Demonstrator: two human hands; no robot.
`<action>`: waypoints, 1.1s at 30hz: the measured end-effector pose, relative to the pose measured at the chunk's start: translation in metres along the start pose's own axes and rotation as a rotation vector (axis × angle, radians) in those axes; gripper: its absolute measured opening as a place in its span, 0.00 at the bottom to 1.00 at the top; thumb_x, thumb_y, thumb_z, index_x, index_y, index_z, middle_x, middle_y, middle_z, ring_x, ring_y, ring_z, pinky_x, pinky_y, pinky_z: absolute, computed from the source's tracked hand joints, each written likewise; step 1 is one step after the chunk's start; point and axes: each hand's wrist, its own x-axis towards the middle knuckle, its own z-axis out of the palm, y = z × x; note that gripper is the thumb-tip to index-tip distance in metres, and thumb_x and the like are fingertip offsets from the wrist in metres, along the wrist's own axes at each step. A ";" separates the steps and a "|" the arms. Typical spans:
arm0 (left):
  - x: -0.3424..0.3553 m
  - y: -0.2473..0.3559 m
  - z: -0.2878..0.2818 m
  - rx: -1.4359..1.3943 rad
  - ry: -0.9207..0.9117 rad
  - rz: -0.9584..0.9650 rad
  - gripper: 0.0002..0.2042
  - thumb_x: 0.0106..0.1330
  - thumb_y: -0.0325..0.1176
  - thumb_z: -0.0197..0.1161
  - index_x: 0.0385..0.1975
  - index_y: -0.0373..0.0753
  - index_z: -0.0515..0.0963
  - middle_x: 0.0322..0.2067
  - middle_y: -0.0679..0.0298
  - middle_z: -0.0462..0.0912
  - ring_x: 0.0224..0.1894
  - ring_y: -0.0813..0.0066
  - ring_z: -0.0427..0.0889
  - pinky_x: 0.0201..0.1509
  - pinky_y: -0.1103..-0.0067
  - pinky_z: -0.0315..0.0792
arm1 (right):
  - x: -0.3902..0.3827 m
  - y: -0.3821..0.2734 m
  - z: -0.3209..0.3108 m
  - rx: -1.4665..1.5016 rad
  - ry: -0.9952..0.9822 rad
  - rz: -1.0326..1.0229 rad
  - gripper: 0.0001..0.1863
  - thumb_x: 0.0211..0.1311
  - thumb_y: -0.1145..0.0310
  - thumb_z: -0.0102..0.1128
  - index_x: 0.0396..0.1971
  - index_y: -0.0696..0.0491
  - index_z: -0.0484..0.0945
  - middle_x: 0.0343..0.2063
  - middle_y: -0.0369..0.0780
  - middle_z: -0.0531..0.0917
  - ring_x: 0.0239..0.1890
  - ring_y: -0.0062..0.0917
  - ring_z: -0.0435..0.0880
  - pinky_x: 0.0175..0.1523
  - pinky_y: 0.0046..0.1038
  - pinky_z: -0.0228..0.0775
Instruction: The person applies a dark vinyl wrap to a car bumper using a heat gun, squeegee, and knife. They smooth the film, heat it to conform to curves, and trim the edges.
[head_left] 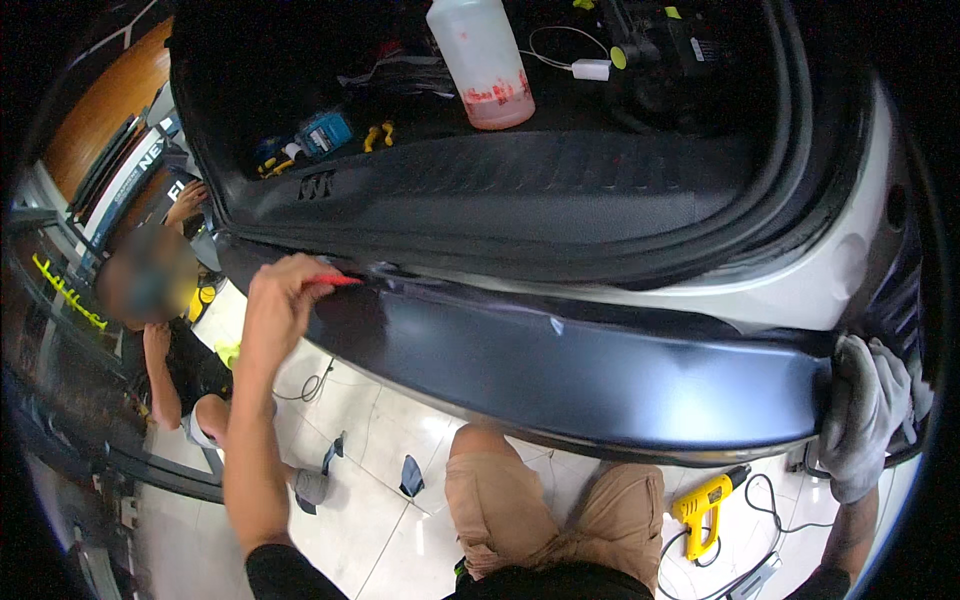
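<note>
A dark satin-finished rear bumper (pixel 560 370) of a car curves across the middle, below the trunk opening. Near its left end, my bare left hand (pixel 282 292) is closed in a pinch on a small red flat-tipped tool (pixel 338 280). The tool's tip meets the bumper's upper edge, where dark film looks loose and wrinkled. A small pale tab (pixel 557 325) sits farther right on that surface. My right hand (pixel 866 415), in a grey glove, rests against the bumper's right corner with its fingers stretched upward and slightly bent.
A spray bottle (pixel 488 75) with pinkish liquid, a blue box (pixel 325 133) and a white charger (pixel 591 69) lie in the trunk. On the tiled floor are a yellow heat gun (pixel 704 512) and cables. Another person (pixel 160 350) crouches at left.
</note>
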 end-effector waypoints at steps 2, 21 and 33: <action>0.002 -0.005 -0.010 0.025 -0.030 -0.013 0.10 0.52 0.18 0.60 0.33 0.36 0.82 0.32 0.54 0.83 0.37 0.55 0.82 0.40 0.68 0.72 | 0.003 0.002 0.001 0.009 0.044 -0.004 0.23 0.49 0.76 0.57 0.50 0.63 0.74 0.42 0.45 0.82 0.46 0.43 0.78 0.58 0.44 0.65; -0.012 0.042 0.008 0.130 0.033 0.165 0.16 0.43 0.16 0.58 0.34 0.38 0.82 0.32 0.60 0.80 0.38 0.59 0.76 0.41 0.70 0.66 | -0.011 0.005 0.003 0.035 -0.011 0.040 0.20 0.57 0.79 0.52 0.52 0.62 0.73 0.46 0.46 0.82 0.51 0.43 0.77 0.62 0.43 0.63; -0.007 0.099 0.020 0.119 0.100 0.187 0.15 0.43 0.19 0.58 0.33 0.38 0.81 0.33 0.62 0.80 0.38 0.62 0.77 0.40 0.71 0.65 | 0.009 -0.006 -0.006 0.073 0.087 0.072 0.25 0.41 0.76 0.59 0.47 0.60 0.76 0.37 0.44 0.83 0.41 0.42 0.80 0.55 0.41 0.67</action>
